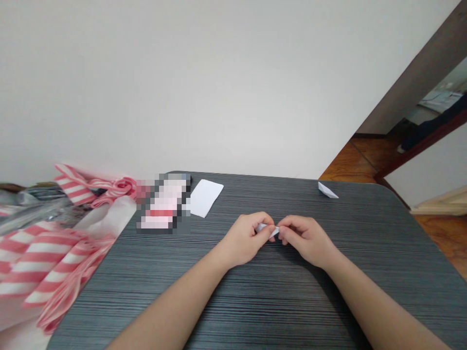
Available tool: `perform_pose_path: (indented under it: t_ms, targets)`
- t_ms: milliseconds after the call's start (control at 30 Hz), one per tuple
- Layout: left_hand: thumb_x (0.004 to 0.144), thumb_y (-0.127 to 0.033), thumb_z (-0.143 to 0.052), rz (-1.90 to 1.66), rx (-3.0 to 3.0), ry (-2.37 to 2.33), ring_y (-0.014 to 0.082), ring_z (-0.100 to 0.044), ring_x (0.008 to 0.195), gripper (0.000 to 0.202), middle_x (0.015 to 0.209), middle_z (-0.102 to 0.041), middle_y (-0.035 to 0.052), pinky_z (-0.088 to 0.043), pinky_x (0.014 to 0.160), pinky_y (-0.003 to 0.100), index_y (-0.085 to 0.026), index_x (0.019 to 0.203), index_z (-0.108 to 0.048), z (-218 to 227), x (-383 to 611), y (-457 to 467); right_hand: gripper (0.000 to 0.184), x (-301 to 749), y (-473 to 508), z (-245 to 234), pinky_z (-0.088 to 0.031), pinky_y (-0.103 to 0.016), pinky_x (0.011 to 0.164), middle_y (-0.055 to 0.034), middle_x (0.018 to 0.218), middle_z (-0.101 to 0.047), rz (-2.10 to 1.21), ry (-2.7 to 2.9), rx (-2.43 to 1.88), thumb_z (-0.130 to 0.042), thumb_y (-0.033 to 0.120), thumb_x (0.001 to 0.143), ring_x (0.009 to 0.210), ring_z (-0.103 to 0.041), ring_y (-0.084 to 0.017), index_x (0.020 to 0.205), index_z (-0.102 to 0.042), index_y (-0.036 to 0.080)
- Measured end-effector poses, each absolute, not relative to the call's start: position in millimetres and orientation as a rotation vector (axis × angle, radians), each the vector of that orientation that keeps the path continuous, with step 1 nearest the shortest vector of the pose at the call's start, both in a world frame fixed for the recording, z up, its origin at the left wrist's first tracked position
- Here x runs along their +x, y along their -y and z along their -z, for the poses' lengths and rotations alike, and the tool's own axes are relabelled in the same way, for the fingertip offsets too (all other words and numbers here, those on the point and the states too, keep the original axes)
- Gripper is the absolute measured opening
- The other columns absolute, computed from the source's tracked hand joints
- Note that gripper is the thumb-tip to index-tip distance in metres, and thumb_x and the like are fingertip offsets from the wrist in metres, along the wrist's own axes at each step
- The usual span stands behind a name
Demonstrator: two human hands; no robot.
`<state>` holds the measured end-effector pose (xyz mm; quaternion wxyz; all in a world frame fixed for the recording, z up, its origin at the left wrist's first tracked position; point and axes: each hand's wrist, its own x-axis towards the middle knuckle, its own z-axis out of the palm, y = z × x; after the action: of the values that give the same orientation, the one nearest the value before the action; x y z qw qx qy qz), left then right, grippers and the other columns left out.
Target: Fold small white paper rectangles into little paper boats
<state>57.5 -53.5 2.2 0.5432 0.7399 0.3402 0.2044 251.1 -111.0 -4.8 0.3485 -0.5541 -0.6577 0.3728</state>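
Between my two hands, just above the dark table (175,291), is a small folded piece of white paper (274,232). My left hand (251,238) is closed on its left part, with the thumb pressed over it. The fingertips of my right hand (304,238) pinch its right end. Much of the paper is hidden by my fingers. Farther back on the table, to the left of my hands, lies a flat white paper stack or sheet (206,198). Another folded white paper piece (328,190) rests near the far edge on the right.
A pixelated phone-shaped object (166,201) lies at the table's left side. Red-and-white striped fabric (47,257) and clear plastic are heaped beside the left edge. A white wall (233,87) stands behind the table. Wooden floor (345,160) and a doorway show at right.
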Motion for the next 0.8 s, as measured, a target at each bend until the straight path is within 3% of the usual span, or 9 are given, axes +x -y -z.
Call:
perform_pose_path:
  t_ms: [167,333,467,800]
  targets:
    - [0.092,-0.031,-0.052,-0.491,1.788,-0.794,0.0089,-0.052,0.058,0.02,0.076,-0.068,0.0,-0.038,0.054,0.02,-0.017,0.084,-0.064,-2.2,57.2,53.9,0.016,250.4,109.8,4.4,-0.043,-0.024,0.059,0.0007,0.065,-0.065,-0.9,1.713,-1.468,-0.058,0.021,0.089,0.06,-0.058,-0.013,0.077,-0.067,0.019]
    - [0.093,-0.032,-0.051,-0.486,1.797,-0.836,0.0094,-0.05,0.055,0.022,0.062,-0.061,-0.0027,-0.037,0.053,0.02,-0.017,0.084,-0.065,-3.7,57.8,53.5,0.017,250.9,110.2,1.3,-0.041,-0.023,0.057,0.0021,0.062,-0.063,-0.836,1.72,-1.505,-0.058,0.019,0.087,0.058,-0.055,-0.012,0.072,-0.065,0.019]
    - [0.093,-0.032,-0.05,-0.494,1.826,-0.887,0.0104,-0.05,0.053,0.023,0.055,-0.056,-0.0038,-0.036,0.052,0.02,-0.017,0.082,-0.064,-4.1,58.1,52.7,0.017,252.7,110.6,0.7,-0.041,-0.023,0.058,0.0022,0.062,-0.062,-0.821,1.721,-1.503,-0.057,0.02,0.088,0.058,-0.055,-0.012,0.073,-0.065,0.019]
    - [0.093,-0.032,-0.049,-0.484,1.868,-0.886,0.0117,-0.052,0.054,0.027,0.056,-0.058,-0.0027,-0.037,0.052,0.021,-0.017,0.078,-0.066,-8.3,57.3,53.6,0.015,251.3,110.9,1.3,-0.043,-0.024,0.059,0.0,0.069,-0.065,-0.893,1.737,-1.436,-0.056,0.022,0.09,0.062,-0.057,-0.014,0.081,-0.068,0.019]
